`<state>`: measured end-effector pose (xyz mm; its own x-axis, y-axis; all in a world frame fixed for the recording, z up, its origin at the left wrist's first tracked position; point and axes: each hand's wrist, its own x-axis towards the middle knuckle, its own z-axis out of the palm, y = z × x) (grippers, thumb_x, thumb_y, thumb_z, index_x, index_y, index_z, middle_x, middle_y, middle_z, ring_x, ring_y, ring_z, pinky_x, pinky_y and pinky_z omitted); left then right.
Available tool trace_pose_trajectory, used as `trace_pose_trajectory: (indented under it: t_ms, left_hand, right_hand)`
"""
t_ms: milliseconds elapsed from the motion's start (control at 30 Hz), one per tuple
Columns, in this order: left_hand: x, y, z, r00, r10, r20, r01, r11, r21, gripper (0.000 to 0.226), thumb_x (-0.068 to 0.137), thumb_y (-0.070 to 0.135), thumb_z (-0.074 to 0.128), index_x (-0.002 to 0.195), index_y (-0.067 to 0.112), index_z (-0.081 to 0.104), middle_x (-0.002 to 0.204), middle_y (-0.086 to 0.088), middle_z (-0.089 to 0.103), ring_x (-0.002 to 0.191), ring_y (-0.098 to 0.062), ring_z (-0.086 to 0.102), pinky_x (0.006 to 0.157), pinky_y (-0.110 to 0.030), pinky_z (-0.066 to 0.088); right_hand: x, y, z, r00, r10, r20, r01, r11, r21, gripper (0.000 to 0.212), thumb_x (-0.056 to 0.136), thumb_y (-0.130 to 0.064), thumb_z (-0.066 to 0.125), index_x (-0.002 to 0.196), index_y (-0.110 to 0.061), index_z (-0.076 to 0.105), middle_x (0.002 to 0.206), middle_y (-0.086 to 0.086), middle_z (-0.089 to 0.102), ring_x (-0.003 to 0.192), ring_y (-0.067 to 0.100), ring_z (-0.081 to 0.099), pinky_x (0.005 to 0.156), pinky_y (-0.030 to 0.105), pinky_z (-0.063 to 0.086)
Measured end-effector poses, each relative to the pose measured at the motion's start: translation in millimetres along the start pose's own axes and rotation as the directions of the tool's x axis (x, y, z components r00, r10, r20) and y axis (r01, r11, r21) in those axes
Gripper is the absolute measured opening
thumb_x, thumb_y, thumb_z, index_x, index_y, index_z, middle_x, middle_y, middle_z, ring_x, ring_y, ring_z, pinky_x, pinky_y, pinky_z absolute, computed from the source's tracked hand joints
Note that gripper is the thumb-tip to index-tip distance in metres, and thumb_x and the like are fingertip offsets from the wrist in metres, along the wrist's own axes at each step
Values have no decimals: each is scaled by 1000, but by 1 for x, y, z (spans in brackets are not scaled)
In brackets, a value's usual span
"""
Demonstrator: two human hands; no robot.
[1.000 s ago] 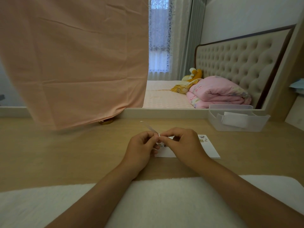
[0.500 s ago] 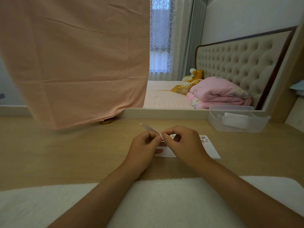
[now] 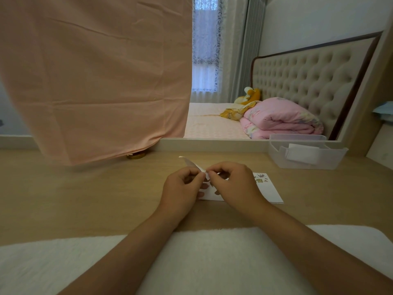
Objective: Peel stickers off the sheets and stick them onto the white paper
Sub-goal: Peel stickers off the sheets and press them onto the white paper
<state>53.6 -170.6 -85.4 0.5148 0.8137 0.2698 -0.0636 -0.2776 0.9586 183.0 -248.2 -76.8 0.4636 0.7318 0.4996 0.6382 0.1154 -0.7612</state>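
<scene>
The left hand (image 3: pixel 182 187) has its fingers curled in, thumb and forefinger pinching a narrow sticker sheet (image 3: pixel 193 163) whose free end sticks up and away from the knuckles. The right hand (image 3: pixel 232 185) meets it fingertip to fingertip, also curled and nipping at the lower end of that same sheet; whether it has a sticker's edge lifted is too small to tell. Both hands hover just over the left part of the white paper (image 3: pixel 271 193), which lies flat on the wooden desk (image 3: pixel 85 199). Two small cartoon stickers (image 3: pixel 260 178) sit at the paper's far right corner. On the near side of the paper, both forearms cross a white fluffy mat (image 3: pixel 212 258). Beyond the paper to the right stands a clear plastic bin (image 3: pixel 331 159) with something white folded inside. Well to the paper's left a peach cloth (image 3: pixel 95 81) hangs down to the desk, a small gold round object (image 3: pixel 136 155) peeking out under its hem. Farther back from the paper, a folded pink quilt (image 3: pixel 280 118) lies on a bed by a tufted headboard (image 3: pixel 308 77).
</scene>
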Motion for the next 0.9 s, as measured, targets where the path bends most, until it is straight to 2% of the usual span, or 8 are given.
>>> trace_pose_trajectory:
  t_ms: [67, 133, 233, 467, 567, 700, 800, 900]
  left_hand:
    - [0, -1, -1, 1000, 27, -8, -27, 999, 34, 12, 96, 14, 65, 90, 15, 76, 84, 3, 75, 82, -11, 73, 67, -25, 60]
    - [1, -1, -2, 999, 53, -12, -52, 997, 61, 13, 95, 14, 65, 88, 16, 76, 83, 4, 74, 83, -11, 72, 69, -27, 61]
    - [1, -1, -4, 997, 79, -8, -78, 992, 103, 12, 95, 13, 65, 90, 15, 75, 85, 4, 74, 83, -9, 72, 69, -26, 61]
    - [2, 0, -4, 991, 132, 9, -131, 970, 205, 13, 94, 16, 65, 83, 18, 71, 78, 5, 71, 75, -11, 70, 76, -43, 61]
    - [1, 2, -5, 989, 145, 5, -142, 967, 212, 15, 92, 13, 64, 78, 17, 69, 77, 4, 70, 75, -11, 68, 76, -44, 61]
    - [2, 2, -6, 990, 140, 10, -139, 967, 213, 17, 90, 11, 62, 75, 17, 67, 77, 3, 69, 77, -18, 68, 77, -50, 59]
    - [2, 2, -6, 990, 138, 15, -139, 969, 207, 18, 90, 10, 62, 74, 17, 66, 79, 3, 70, 81, -19, 69, 77, -47, 60]
    - [0, 3, -4, 996, 89, 0, -88, 990, 108, 16, 92, 8, 62, 78, 12, 68, 82, 5, 72, 84, -18, 71, 74, -36, 62]
  right_hand:
    - [0, 0, -1, 995, 83, 50, -87, 993, 84, 15, 91, -15, 67, 95, -20, 81, 83, -11, 75, 73, 16, 72, 67, 43, 63]
    - [1, -2, -3, 991, 110, 80, -120, 985, 125, 13, 90, -17, 70, 97, -20, 81, 85, -9, 76, 73, 17, 73, 67, 44, 63]
    - [1, -1, -6, 992, 89, 84, -96, 991, 90, 12, 89, -19, 75, 99, -23, 81, 87, -11, 76, 73, 16, 72, 64, 41, 63]
    - [4, 1, -10, 997, 23, 69, -21, 999, -30, 11, 91, -23, 73, 90, -31, 80, 88, -19, 74, 76, 6, 69, 67, 26, 55]
    - [6, -1, -13, 995, 43, 89, -40, 999, -31, 12, 91, -22, 72, 87, -31, 80, 86, -19, 75, 73, 9, 69, 71, 31, 58]
    - [7, -5, -16, 989, 101, 109, -102, 995, -1, 14, 91, -20, 71, 84, -27, 80, 81, -16, 75, 70, 11, 70, 57, 24, 50]
    - [7, -9, -15, 980, 161, 119, -165, 986, 26, 17, 92, -19, 70, 78, -27, 78, 83, -13, 75, 67, 6, 69, 51, 18, 46]
    - [6, -13, -16, 964, 236, 122, -246, 966, 76, 16, 93, -17, 69, 80, -22, 77, 75, -10, 72, 60, 5, 66, 48, 20, 45]
